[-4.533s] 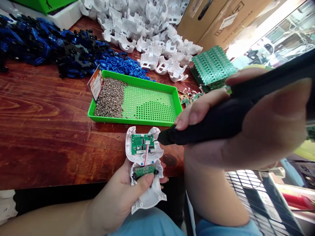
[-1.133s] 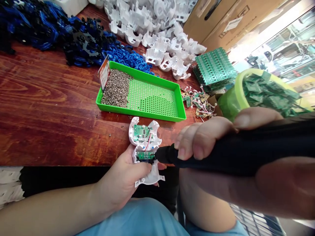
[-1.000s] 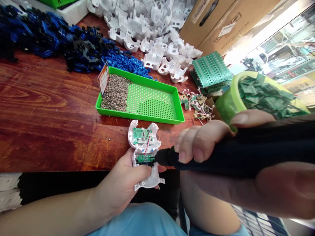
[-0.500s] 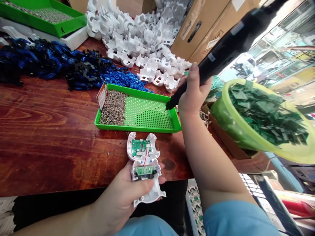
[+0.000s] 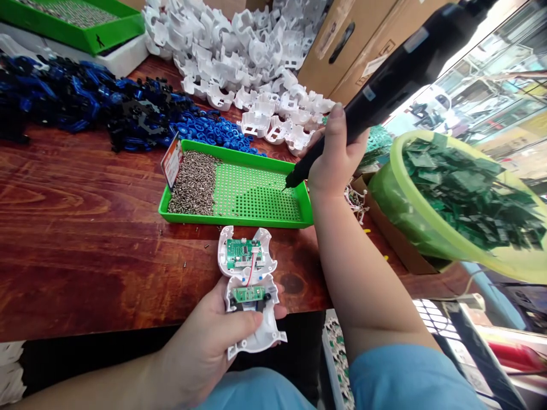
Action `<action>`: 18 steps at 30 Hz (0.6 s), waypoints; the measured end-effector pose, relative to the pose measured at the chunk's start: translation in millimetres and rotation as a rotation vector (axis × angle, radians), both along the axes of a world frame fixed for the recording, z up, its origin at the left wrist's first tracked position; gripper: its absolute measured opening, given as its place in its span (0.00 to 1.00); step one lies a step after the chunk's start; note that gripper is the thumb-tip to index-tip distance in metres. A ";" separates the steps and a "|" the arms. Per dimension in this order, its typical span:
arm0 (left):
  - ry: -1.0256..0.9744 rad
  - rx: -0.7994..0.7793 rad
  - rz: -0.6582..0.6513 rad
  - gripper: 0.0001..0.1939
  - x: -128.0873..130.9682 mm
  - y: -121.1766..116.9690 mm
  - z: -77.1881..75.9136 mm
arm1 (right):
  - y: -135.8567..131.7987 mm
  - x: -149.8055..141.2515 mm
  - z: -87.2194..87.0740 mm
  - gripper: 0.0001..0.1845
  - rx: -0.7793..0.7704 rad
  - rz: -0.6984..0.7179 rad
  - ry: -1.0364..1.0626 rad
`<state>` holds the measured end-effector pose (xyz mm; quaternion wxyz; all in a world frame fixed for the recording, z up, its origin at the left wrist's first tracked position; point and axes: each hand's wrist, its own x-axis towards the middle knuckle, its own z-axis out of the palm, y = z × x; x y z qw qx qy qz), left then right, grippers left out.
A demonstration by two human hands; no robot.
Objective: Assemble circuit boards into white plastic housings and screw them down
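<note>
My left hand (image 5: 213, 347) is closed round a white plastic housing (image 5: 252, 310) at the table's near edge, thumb pressed on its lower half. Two small green circuit boards (image 5: 240, 254) sit inside it, joined by red and white wires. My right hand (image 5: 333, 162) grips a black electric screwdriver (image 5: 384, 74). Its tip hangs over the right end of a green perforated screw tray (image 5: 256, 196). A heap of small metal screws (image 5: 192, 182) fills the tray's left end.
White housings (image 5: 256, 51) are piled at the back, blue and black plastic parts (image 5: 98, 108) at back left. A yellow-green bowl (image 5: 410, 210) of green boards stands right. Cardboard boxes (image 5: 337, 45) stand behind. A second green tray (image 5: 85, 23) sits top left. Loose screws dot the wooden table (image 5: 77, 239).
My right hand has lifted the screwdriver off the housing's lower board and carried it up to the right end of the screw tray. My left hand keeps hold of the housing.
</note>
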<state>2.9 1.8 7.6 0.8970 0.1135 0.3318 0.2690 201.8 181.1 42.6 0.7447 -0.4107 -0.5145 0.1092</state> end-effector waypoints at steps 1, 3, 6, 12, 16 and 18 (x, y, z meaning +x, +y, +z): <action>0.002 0.001 0.000 0.16 0.2 0.1 0.2 | -0.1 0.5 0.1 0.18 -0.004 0.003 0.001; 0.010 -0.001 0.005 0.16 0.4 0.0 0.3 | 0.1 1.5 0.0 0.17 0.004 0.005 0.006; 0.022 -0.003 0.001 0.16 0.2 -0.4 0.2 | 0.5 1.9 0.0 0.18 -0.009 -0.004 -0.001; 0.055 0.035 0.004 0.16 0.7 1.7 7.9 | 0.3 -0.4 -0.3 0.21 -0.013 -0.024 -0.020; 0.085 0.032 0.022 0.15 2.2 1.3 10.8 | -5.1 -5.0 9.7 0.18 0.062 -0.093 -0.008; 0.073 0.020 0.027 0.14 2.6 0.3 8.9 | -18.1 -10.1 22.4 0.16 0.115 -0.130 -0.006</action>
